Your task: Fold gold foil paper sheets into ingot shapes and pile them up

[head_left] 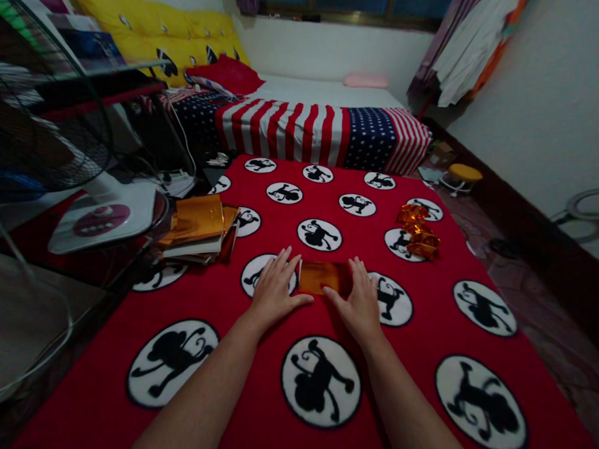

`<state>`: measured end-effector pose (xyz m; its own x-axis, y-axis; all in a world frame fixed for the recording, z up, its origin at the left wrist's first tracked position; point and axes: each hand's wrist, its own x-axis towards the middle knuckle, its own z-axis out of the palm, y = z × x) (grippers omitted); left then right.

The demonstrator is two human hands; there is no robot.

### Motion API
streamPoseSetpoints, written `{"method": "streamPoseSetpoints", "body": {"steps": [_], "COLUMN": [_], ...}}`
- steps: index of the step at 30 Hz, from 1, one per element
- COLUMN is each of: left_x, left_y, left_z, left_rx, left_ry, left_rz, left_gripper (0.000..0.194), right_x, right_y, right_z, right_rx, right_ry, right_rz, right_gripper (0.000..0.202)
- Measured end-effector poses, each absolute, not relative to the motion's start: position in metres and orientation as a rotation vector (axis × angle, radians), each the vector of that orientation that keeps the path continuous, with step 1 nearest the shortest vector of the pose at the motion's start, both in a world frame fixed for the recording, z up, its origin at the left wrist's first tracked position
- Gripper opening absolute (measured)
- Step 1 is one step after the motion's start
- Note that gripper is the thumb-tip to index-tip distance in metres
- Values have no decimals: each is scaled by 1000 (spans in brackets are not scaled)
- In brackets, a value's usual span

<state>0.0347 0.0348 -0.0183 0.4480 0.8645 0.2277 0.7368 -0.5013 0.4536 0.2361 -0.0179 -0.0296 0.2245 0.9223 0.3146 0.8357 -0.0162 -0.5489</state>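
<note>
A small rectangle of shiny orange-gold foil paper (pixel 318 277) lies flat on the red cloth in front of me. My left hand (pixel 276 288) rests at its left edge, with fingers stretched forward and thumb out towards the sheet. On the other side, my right hand (pixel 358 298) lies over the sheet's right end, thumb on its near edge and fingers extended. To the left is an untidy stack of orange foil sheets (pixel 197 219) with pale paper edges. Crumpled or folded orange foil pieces (pixel 419 232) form a small heap at the right.
The red cloth (pixel 386 393) with monkey circles covers the surface under my hands. A fan base (pixel 103 220) stands at the left, beside cables and a cluttered shelf. Beyond is a bed with a striped, starred cover (pixel 295 129). A yellow-topped stool (pixel 465 174) stands at the right.
</note>
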Motion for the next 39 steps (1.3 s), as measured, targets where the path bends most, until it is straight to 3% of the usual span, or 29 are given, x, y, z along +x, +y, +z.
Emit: {"method": "streamPoseSetpoints", "body": {"steps": [4,9,13,32,39], "left_x": [34,32,30,10,9], "left_y": [36,38,35,25,28], "left_z": [-18,-15,-10,22,21], "left_rx": [2343,2244,2245,2297,2213], "left_ry": [1339,1163,981,763,769], "left_rz": [746,1010,1047,484,447], "left_gripper": [82,37,12,27,14], "right_x": [237,242,249,261,257], "right_y": [-18,-27,-37,-73,-73], "right_z": [-29,-20,-15,-9,-5], "right_rx": [-1780,-1568,-1397,-1319,-1392], "right_ry": [-1564,-1495,-1540,-1999,-1966], "right_rz": [197,319,355,390,412], "right_gripper": [51,25,17,26,17]}}
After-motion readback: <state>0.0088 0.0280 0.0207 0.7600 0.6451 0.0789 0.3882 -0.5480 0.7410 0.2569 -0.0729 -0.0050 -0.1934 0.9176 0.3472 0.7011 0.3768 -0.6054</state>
